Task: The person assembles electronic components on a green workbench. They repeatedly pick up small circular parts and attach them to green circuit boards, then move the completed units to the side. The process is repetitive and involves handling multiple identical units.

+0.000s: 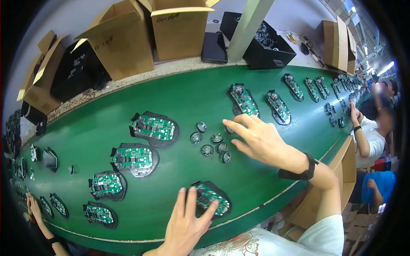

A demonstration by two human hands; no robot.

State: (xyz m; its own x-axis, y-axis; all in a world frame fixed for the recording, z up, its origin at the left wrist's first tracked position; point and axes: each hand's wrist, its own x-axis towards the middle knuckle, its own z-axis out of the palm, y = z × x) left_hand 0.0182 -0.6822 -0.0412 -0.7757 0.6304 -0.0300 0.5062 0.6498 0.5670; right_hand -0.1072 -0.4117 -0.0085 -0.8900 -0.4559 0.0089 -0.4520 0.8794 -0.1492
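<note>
Presently the right hand (262, 138) hovers with thumb and fingertips apart, one scroll wheel (229, 129) just under its fingers; six loose scroll wheels (207, 150) cluster to its left, nearer it than the left hand (184, 226). That one spreads over a mouse base (218, 189), long axis slanting upper left to lower right; whether it clamps, I cannot tell. Similar circuit-board bases (156, 128) dot the green tabletop (171, 170).
</note>
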